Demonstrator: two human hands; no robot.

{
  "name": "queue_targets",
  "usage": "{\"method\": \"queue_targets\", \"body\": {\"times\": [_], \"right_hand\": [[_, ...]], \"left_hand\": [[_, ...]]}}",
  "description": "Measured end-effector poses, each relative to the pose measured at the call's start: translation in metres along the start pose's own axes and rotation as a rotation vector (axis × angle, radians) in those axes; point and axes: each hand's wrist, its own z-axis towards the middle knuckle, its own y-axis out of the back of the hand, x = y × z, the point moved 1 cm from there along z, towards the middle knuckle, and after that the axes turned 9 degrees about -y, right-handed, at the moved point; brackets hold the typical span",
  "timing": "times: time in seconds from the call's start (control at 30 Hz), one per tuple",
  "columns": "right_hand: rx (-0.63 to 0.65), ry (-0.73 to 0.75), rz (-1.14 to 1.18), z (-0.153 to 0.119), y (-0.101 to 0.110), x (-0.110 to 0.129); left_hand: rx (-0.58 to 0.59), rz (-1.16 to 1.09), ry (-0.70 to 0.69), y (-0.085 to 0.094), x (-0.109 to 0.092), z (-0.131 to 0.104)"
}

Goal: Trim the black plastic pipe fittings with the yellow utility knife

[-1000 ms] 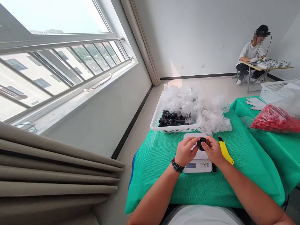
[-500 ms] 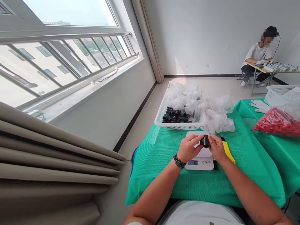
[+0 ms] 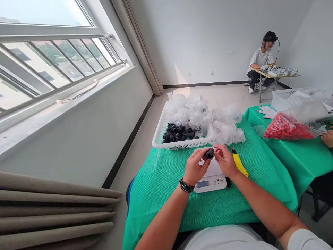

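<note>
A black pipe fitting (image 3: pixel 209 153) is gripped in the fingers of my left hand (image 3: pixel 195 166), one open end turned towards me. Close by its right side is my right hand (image 3: pixel 225 161), thumb and fingers drawn together; what they pinch, if anything, is too small to make out. Both hands are above a white digital scale (image 3: pixel 211 186), whose display shows zero. To the right of the scale lies a yellow utility knife (image 3: pixel 240 164), beside a black pen-like object (image 3: pixel 228 182). More black fittings (image 3: pixel 177 132) fill the front of a white basket (image 3: pixel 182 146).
Crumpled clear plastic bags (image 3: pixel 189 109) cover the basket's back and spill onto the green cloth (image 3: pixel 166 194). On the right table are a bag of red parts (image 3: pixel 287 127), a white glove (image 3: pixel 267 111) and another basket (image 3: pixel 282 97). Someone's hand (image 3: pixel 327 137) shows at the right edge; another person (image 3: pixel 262 60) sits far back.
My view has swung to the right. The fitting has been turned so its open end faces me more, and my right fingers have shifted from its side to a little apart.
</note>
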Motion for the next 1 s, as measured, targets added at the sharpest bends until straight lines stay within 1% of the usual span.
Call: {"method": "queue_targets", "body": {"times": [0.1,0.2,0.43,0.6,0.87,1.0], "right_hand": [[0.033,0.045,-0.026,-0.001,0.0,0.003],[0.069,0.058,-0.046,-0.003,-0.001,0.004],[0.06,0.079,-0.07,-0.003,0.001,-0.001],[0.016,0.101,-0.042,-0.003,0.0,-0.001],[-0.016,0.038,0.027,-0.002,-0.003,-0.006],[0.001,0.006,0.109,-0.002,-0.004,-0.01]], "left_hand": [[-0.018,0.006,-0.008,0.0,0.0,0.002],[-0.041,0.015,-0.018,0.001,-0.002,0.004],[-0.033,0.03,-0.007,0.0,-0.001,0.004],[-0.027,0.037,-0.003,0.0,-0.001,0.003],[-0.012,0.038,-0.025,0.001,-0.007,0.007],[0.015,0.048,-0.04,0.002,-0.009,0.007]]}}
